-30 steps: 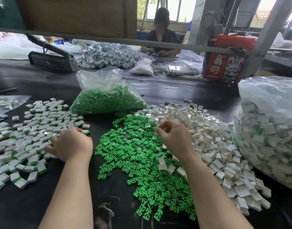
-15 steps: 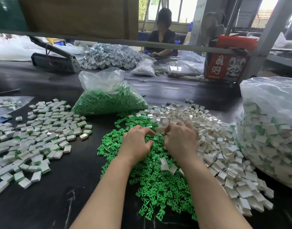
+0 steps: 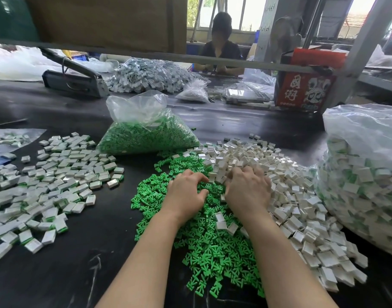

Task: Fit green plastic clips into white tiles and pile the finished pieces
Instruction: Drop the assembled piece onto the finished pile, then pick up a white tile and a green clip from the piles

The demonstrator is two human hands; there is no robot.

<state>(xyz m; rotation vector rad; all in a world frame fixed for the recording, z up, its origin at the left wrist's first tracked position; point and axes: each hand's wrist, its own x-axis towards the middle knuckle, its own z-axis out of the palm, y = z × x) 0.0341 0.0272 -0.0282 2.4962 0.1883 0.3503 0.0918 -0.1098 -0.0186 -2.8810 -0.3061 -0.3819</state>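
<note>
A heap of loose green clips lies on the black table in front of me, with a heap of white tiles along its right side. Finished pieces, white with green edges, are spread out at the left. My left hand rests knuckles-up on the green clips with its fingers curled and thumb and forefinger slightly apart; what lies under them is hidden. My right hand reaches into the near edge of the white tiles, its fingers blurred over them.
A clear bag of green clips stands behind the heaps. A large bag of finished pieces fills the right side. Farther back are a heat sealer, a red box, a metal rail and a seated person.
My left hand came across from the finished pieces at the left onto the green clips. My right hand has pushed forward and right into the white tiles.
</note>
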